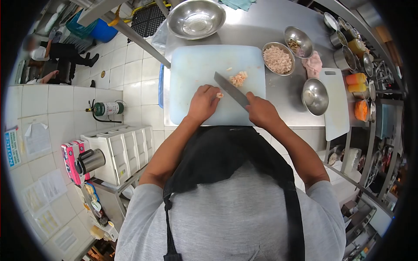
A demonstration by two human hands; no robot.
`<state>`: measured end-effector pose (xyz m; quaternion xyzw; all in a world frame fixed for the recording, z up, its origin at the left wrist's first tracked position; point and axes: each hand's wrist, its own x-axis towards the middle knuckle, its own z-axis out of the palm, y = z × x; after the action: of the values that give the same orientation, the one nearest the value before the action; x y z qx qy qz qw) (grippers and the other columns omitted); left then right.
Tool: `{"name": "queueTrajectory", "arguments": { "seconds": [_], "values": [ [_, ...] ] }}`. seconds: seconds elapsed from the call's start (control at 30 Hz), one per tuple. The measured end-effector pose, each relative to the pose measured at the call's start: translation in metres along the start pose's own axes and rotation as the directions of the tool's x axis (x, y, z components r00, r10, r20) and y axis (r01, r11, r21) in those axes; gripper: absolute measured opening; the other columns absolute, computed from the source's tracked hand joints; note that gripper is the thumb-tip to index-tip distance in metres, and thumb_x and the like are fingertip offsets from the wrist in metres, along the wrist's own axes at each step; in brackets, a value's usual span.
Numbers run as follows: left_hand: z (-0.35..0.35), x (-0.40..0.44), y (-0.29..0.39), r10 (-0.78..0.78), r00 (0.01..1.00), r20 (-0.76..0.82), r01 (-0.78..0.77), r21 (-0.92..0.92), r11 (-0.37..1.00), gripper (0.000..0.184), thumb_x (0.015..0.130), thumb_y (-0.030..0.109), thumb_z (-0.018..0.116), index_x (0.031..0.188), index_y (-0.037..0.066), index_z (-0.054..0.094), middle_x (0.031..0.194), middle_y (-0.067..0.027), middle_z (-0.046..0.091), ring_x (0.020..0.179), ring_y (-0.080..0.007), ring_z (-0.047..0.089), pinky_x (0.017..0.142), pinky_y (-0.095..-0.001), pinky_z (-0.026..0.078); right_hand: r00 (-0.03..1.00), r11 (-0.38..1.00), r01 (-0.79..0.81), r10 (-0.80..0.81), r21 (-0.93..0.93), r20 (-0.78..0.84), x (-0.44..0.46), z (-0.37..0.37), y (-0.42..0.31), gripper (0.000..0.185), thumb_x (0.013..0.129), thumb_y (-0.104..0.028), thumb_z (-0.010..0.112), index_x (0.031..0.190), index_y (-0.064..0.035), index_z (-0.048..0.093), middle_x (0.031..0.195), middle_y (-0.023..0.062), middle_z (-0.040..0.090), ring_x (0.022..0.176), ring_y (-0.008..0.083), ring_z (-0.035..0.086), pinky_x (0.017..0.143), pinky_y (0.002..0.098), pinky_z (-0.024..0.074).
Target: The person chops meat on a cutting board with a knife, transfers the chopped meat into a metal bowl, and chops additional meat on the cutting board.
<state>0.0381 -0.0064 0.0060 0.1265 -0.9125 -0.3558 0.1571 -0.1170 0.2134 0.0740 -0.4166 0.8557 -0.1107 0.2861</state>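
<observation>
My right hand (262,111) is wrapped round the handle of a wide-bladed kitchen knife (230,90), its blade slanting up and left over the white cutting board (185,65). With curled fingers, my left hand (203,103) holds a small pale-pink piece of food, perhaps shrimp (219,95), on the board left of the blade. Just beyond the blade lies a little heap of chopped pinkish food (238,78). One tiny loose bit sits near it. Exactly how the left fingertips grip the piece is partly hidden.
Right of the board stand a bowl of minced pinkish food (278,60), a bowl with chopped bits (299,42), a metal bowl (315,96), a pink cloth (311,65) and a second board (336,104). A large metal bowl (196,19) is at the back left. Other people are far left.
</observation>
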Motion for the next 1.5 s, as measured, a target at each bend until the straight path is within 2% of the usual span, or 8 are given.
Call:
{"name": "queueTrajectory", "arguments": {
  "seconds": [0.13, 0.33, 0.43, 0.53, 0.63, 0.73, 0.93, 1.5],
  "values": [
    [-0.003, -0.003, 0.006, -0.008, 1.0, -0.022, 0.008, 0.001, 1.0, 0.026, 0.09, 0.009, 0.076, 0.116, 0.007, 0.073, 0.114, -0.0135, 0.072, 0.114, -0.0384, 0.066, 0.097, -0.0469, 0.057, 1.0, 1.0, 0.006, -0.006, 0.007, -0.008, -0.004, -0.001, -0.001, 0.024, 0.104, -0.014, 0.062, 0.122, -0.002, 0.051, 0.102, 0.0256, 0.074, 0.1, 0.0474, 0.072, 0.087, 0.0587, 0.0554],
    [-0.003, -0.012, -0.007, 0.0, 1.0, -0.021, -0.001, -0.018, 1.0, 0.018, 0.093, 0.012, 0.077, 0.109, 0.006, 0.071, 0.108, -0.0115, 0.072, 0.104, -0.0355, 0.069, 0.085, -0.0463, 0.058, 1.0, 1.0, 0.012, -0.013, 0.017, 0.017, -0.015, -0.013, -0.006, 0.024, 0.105, -0.015, 0.062, 0.121, -0.0007, 0.051, 0.102, 0.0263, 0.074, 0.1, 0.0476, 0.072, 0.087, 0.059, 0.0552],
    [0.0, -0.012, -0.007, -0.113, 0.994, -0.007, 0.113, -0.002, 0.994, 0.016, 0.095, 0.012, 0.076, 0.109, 0.005, 0.07, 0.103, -0.0122, 0.072, 0.096, -0.0341, 0.07, 0.081, -0.0468, 0.057, 0.999, 0.999, 0.014, -0.016, 0.046, 0.045, -0.015, -0.016, -0.009, 0.026, 0.105, -0.016, 0.062, 0.122, -0.0002, 0.051, 0.103, 0.0263, 0.074, 0.101, 0.048, 0.072, 0.088, 0.0595, 0.0546],
    [0.007, -0.003, 0.0, -0.161, 0.981, -0.112, 0.169, 0.069, 0.983, 0.014, 0.097, 0.013, 0.075, 0.109, 0.005, 0.071, 0.096, -0.0123, 0.071, 0.083, -0.0313, 0.07, 0.076, -0.0445, 0.057, 0.997, 0.998, 0.014, -0.02, 0.068, 0.079, -0.01, -0.018, -0.012, 0.028, 0.105, -0.017, 0.062, 0.125, 0.0, 0.052, 0.104, 0.0264, 0.074, 0.101, 0.0483, 0.072, 0.088, 0.0599, 0.0539],
    [-0.001, 0.003, 0.009, -0.388, 0.914, -0.114, 0.378, -0.102, 0.92, 0.016, 0.098, 0.01, 0.071, 0.114, 0.006, 0.071, 0.096, -0.0141, 0.073, 0.084, -0.0319, 0.07, 0.079, -0.0448, 0.057, 0.994, 0.994, 0.022, -0.033, 0.109, 0.101, -0.004, -0.016, -0.019, 0.029, 0.105, -0.017, 0.062, 0.127, 0.0001, 0.052, 0.104, 0.0264, 0.074, 0.102, 0.0481, 0.072, 0.088, 0.0599, 0.0534],
    [-0.007, 0.004, -0.005, -0.384, 0.922, -0.036, 0.377, -0.137, 0.916, 0.015, 0.099, 0.01, 0.07, 0.114, 0.005, 0.072, 0.099, -0.0154, 0.073, 0.079, -0.031, 0.07, 0.074, -0.0435, 0.058, 0.992, 0.991, 0.011, -0.027, 0.134, 0.121, 0.002, -0.016, -0.022, 0.03, 0.105, -0.017, 0.062, 0.128, 0.0004, 0.053, 0.104, 0.0266, 0.075, 0.103, 0.0481, 0.072, 0.089, 0.0597, 0.0534],
    [-0.015, 0.004, -0.021, -0.166, 0.986, -0.009, 0.166, -0.052, 0.985, 0.018, 0.1, 0.008, 0.072, 0.117, 0.003, 0.071, 0.103, -0.0165, 0.074, 0.082, -0.0298, 0.073, 0.073, -0.0398, 0.059, 0.993, 0.99, 0.0, -0.017, 0.142, 0.116, 0.013, -0.015, -0.029, 0.032, 0.104, -0.017, 0.063, 0.128, 0.0011, 0.053, 0.105, 0.0277, 0.075, 0.102, 0.0479, 0.072, 0.09, 0.0597, 0.0537],
    [-0.024, 0.009, -0.03, -0.146, 0.986, 0.077, 0.152, -0.074, 0.986, 0.012, 0.098, 0.004, 0.071, 0.11, 0.003, 0.07, 0.099, -0.0152, 0.072, 0.084, -0.0314, 0.073, 0.076, -0.0401, 0.059, 0.98, 0.98, -0.02, -0.019, 0.196, 0.198, 0.028, -0.003, -0.043, 0.042, 0.103, -0.02, 0.065, 0.133, 0.0042, 0.052, 0.111, 0.0323, 0.073, 0.108, 0.0505, 0.071, 0.095, 0.0608, 0.0527]
  ]
}}
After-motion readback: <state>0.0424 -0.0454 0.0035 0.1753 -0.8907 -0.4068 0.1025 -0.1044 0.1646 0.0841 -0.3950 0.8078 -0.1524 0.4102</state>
